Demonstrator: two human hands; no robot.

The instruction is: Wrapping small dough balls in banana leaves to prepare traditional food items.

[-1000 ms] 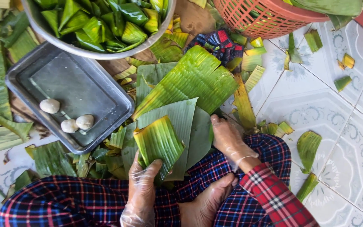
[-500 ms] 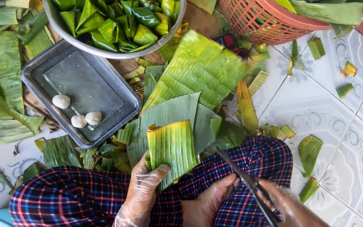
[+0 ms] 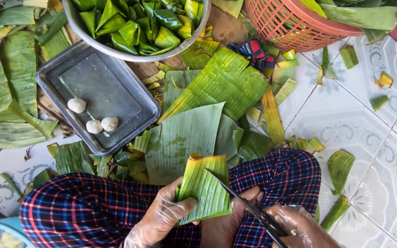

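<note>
My left hand (image 3: 159, 218), in a clear plastic glove, pinches the left edge of a folded banana leaf piece (image 3: 204, 189) held above my lap. My right hand (image 3: 297, 225), also gloved, grips a pair of scissors (image 3: 249, 206) whose blades point up-left and touch the leaf's right side. A bare foot shows between my hands, under the leaf. I sit on the floor in dark plaid trousers (image 3: 83, 206).
A metal tray (image 3: 116, 87) with three white dough balls (image 3: 76, 105) lies at left. A metal bowl (image 3: 129, 56) of folded leaf parcels sits above it. A red plastic basket (image 3: 299, 23) stands upper right. Large banana leaves (image 3: 194, 133) and scraps cover the tiled floor (image 3: 368, 128).
My right hand left the floor beside my knee, picked up scissors and brought them to the leaf. My left hand pulled the folded leaf closer to my lap.
</note>
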